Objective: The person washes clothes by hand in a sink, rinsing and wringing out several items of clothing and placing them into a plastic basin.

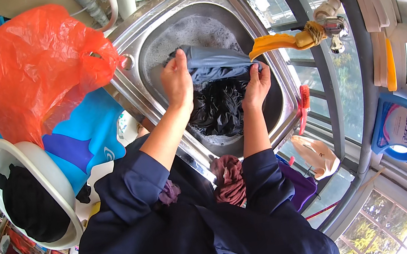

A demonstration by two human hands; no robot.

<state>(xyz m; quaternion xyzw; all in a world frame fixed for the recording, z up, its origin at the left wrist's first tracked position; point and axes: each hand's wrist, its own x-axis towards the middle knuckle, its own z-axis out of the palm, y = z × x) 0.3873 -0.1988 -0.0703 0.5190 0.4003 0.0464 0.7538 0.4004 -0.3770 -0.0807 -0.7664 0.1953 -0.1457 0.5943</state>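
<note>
A wet blue-grey cloth, perhaps a garment, is stretched between my two hands over a stainless steel sink. My left hand grips its left end, thumb on top. At the other end, my right hand pinches a corner between thumb and fingers. Below the cloth, a black wet fabric lies bunched in the basin. Soapy water with white foam surrounds it. The part of the cloth behind my left fingers is hidden.
A tap with a yellow rubber sleeve reaches over the sink's right side. A red brush sits at the right rim. A blue detergent bottle stands by the window. Left are an orange plastic bag and a white basin holding black cloth.
</note>
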